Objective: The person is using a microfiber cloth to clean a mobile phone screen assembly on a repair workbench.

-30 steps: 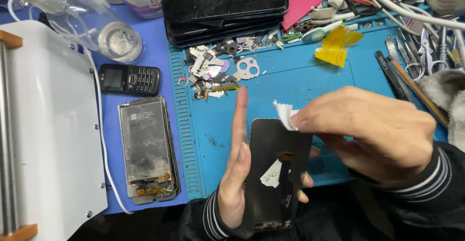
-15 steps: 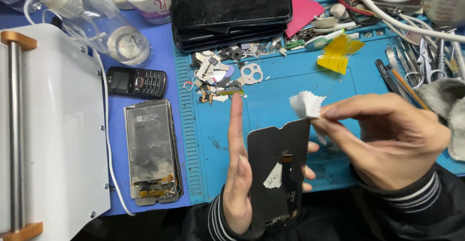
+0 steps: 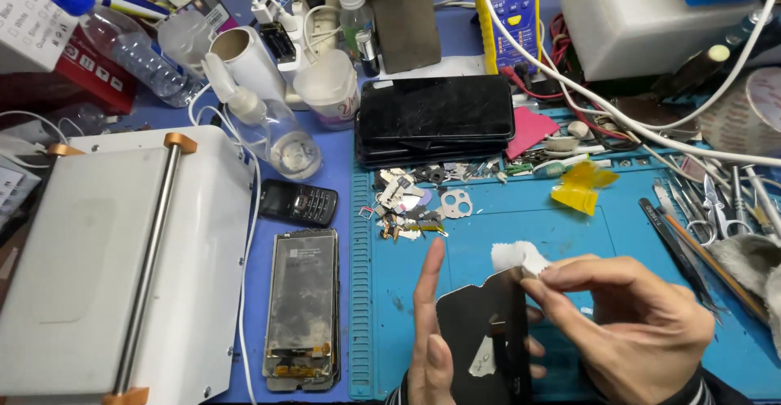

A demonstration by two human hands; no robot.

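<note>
I hold a dark phone back panel [image 3: 486,336] upright over the near edge of the blue work mat [image 3: 504,234], its inner face turned toward me. My left hand [image 3: 429,336] cradles the panel's left edge, fingers stretched straight up along it, thumb tucked against the lower part, so the grasp is loose but bearing. My right hand [image 3: 630,324] pinches a small white wipe [image 3: 517,256] between thumb and fingertips, and presses it on the panel's top right corner. Left of the panel, just off the mat on the purple surface, lies a stripped phone frame [image 3: 303,307] with a dirty grey inside, and beyond that frame a small black keypad phone [image 3: 298,202]. Farther left of the panel stands a white machine [image 3: 98,267] with a metal bar. Beyond the panel, on the mat, sits a scatter of small metal parts [image 3: 411,202], and behind them a stack of dark phones [image 3: 435,118]. Right of the panel, at the mat's right edge, lie tweezers and scissors [image 3: 716,210]; a yellow scrap [image 3: 579,187] lies beyond, to the right.
</note>
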